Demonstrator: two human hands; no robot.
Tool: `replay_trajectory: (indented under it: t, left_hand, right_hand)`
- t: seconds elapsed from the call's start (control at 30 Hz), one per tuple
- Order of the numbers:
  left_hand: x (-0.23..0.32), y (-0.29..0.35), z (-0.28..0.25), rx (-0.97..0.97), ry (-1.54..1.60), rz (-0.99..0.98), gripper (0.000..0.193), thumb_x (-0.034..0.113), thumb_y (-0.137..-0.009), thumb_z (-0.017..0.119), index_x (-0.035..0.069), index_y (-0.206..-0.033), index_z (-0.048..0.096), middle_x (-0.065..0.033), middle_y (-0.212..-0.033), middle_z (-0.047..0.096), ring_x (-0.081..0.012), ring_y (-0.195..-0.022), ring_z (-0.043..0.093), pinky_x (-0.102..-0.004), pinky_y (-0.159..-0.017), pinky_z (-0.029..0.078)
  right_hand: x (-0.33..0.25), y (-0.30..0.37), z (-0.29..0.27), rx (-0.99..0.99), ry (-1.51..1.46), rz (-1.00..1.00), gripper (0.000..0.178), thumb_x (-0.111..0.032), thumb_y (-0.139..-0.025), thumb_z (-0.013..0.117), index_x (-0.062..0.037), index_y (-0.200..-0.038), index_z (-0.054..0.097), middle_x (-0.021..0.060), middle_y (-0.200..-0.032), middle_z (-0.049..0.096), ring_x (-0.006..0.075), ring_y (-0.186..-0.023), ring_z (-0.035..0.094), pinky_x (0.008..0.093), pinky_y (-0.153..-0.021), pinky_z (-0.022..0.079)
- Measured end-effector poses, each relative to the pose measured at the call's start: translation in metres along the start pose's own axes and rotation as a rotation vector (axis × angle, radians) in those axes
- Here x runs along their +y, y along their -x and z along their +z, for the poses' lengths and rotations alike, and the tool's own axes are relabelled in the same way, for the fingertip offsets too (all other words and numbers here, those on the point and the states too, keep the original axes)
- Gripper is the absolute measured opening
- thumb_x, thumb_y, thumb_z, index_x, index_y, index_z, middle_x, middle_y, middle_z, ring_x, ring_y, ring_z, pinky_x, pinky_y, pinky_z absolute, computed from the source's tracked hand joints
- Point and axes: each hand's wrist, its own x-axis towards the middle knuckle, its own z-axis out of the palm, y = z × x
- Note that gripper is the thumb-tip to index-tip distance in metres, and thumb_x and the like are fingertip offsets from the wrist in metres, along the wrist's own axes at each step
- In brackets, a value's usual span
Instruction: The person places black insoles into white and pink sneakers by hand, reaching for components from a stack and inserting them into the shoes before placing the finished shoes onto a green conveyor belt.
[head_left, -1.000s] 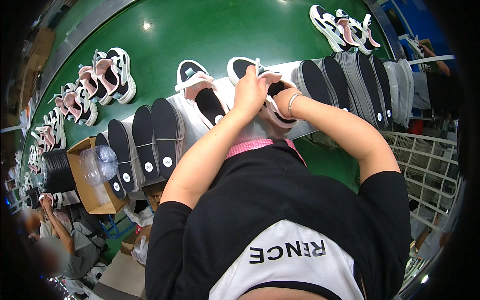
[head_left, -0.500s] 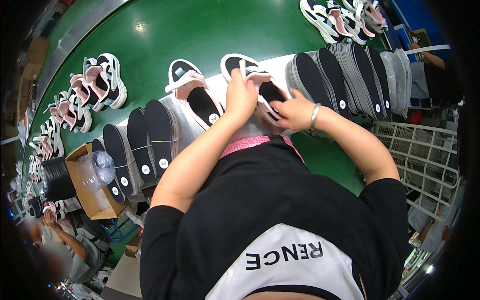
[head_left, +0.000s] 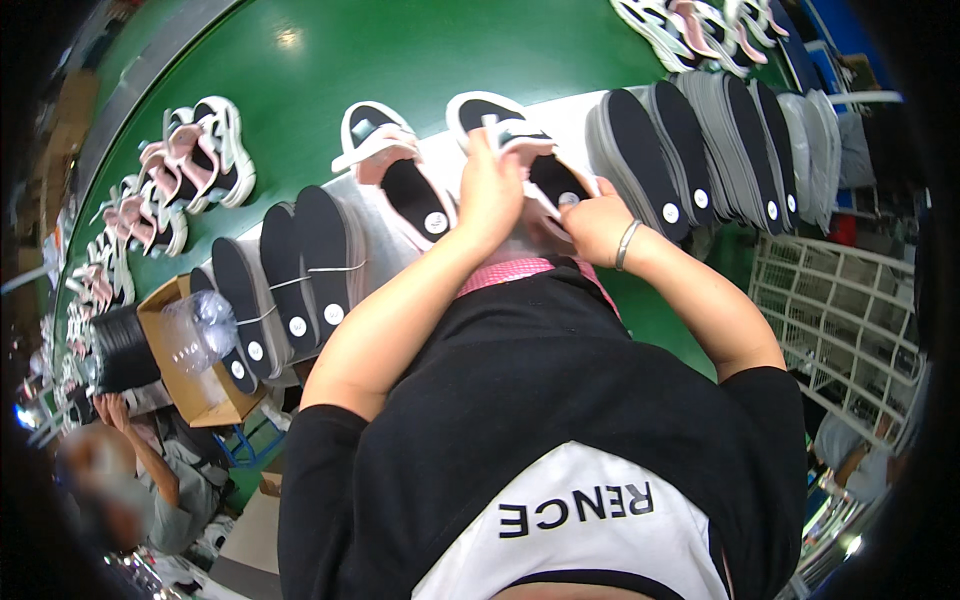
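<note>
A white, black and pink sneaker (head_left: 487, 104) lies on the work surface in front of me, its toe pointing away. My left hand (head_left: 490, 190) is closed around its left side and the strap at the opening. At the heel, my right hand (head_left: 598, 225) grips the collar, its thumb reaching inside onto the round white sticker of the black insole (head_left: 556, 180). The fingers under the heel are hidden. Left of this shoe rests its mate, a second sneaker (head_left: 367, 118), with a black insole and a round sticker inside.
Stacks of black insoles (head_left: 636, 150) stand to the right; banded insole stacks (head_left: 325, 245) stand to the left. Beyond runs a green conveyor belt (head_left: 330, 50) carrying more sneakers (head_left: 205, 150). A cardboard box (head_left: 195, 395) holds clear plastic. A white wire rack (head_left: 840, 320) is at right; a co-worker sits lower left.
My right hand has moved down to the heel, its thumb now on the insole's sticker. My left hand keeps its hold on the sneaker. The co-worker's hands at left have risen slightly.
</note>
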Motion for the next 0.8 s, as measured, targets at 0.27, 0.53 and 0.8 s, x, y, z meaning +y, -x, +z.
replay_trajectory:
  t: [0.27, 0.53, 0.8]
  left_hand:
    - [0.0, -0.003, -0.001, 0.002, -0.036, 0.112, 0.044, 0.02, -0.075, 0.061, -0.003, -0.107, 0.04, -0.0192, -0.081, 0.058, -0.0327, -0.078, 0.059, -0.0381, -0.069, 0.046]
    - [-0.004, 0.031, -0.078, -0.09, -0.539, -0.176, 0.053, 0.04, -0.077, 0.056, -0.004, -0.103, 0.045, -0.0182, -0.073, 0.061, -0.035, -0.068, 0.06, -0.04, -0.059, 0.047]
    - [-0.007, -0.013, -0.061, -0.123, -0.727, -0.221, 0.05, 0.028, -0.073, 0.051, -0.004, -0.109, 0.037, -0.0234, -0.073, 0.06, -0.0397, -0.069, 0.059, -0.0474, -0.063, 0.046]
  right_hand:
    - [0.006, -0.004, 0.011, -0.027, -0.119, -0.004, 0.029, -0.013, -0.066, 0.053, 0.0016, -0.091, 0.049, 0.0154, -0.069, 0.06, 0.0322, -0.074, 0.059, 0.044, -0.084, 0.033]
    - [-0.037, -0.034, -0.011, 0.075, -0.17, -0.025, 0.022, -0.017, -0.068, 0.053, -0.0098, -0.088, 0.058, 0.007, -0.082, 0.061, 0.0226, -0.077, 0.06, 0.0498, -0.071, 0.037]
    - [-0.036, -0.041, -0.028, 0.438, -0.482, -0.372, 0.026, -0.032, -0.076, 0.054, -0.0068, -0.084, 0.054, 0.0112, -0.078, 0.058, 0.028, -0.08, 0.056, 0.0541, -0.094, 0.019]
